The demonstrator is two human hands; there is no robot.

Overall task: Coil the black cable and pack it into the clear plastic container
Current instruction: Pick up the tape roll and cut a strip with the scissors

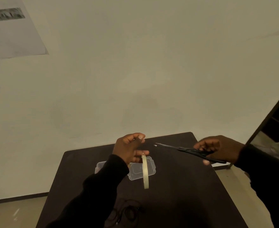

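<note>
Against the far side of the scene stands a pale wall (151, 63), with a sheet of paper (12, 27) fixed at its upper left; the sheet carries two grey printed pictures, and no writing on it can be read. Below the wall sits a dark table (184, 186), its back edge close to the wall.

Both arms are in black sleeves and both hands are raised above the table, well apart from each other. Left hand (128, 149): thumb and forefinger are pinched together at the top; whether tape lies between them cannot be told. A roll of pale tape (145, 171) hangs on edge from the lower fingers. Right hand (221, 149): fingers curled round the handles of black scissors (193, 151), blades closed and pointing left toward the other hand.

Clear plastic container (142, 170): lying on the table beneath the left hand, partly hidden by the left sleeve and the tape roll; no label or brand visible. Its contents cannot be made out.

Black cable (127, 213): lying in loose loops on the near part of the table, outside the container and untouched by either hand. It is dim against the dark surface.
</note>
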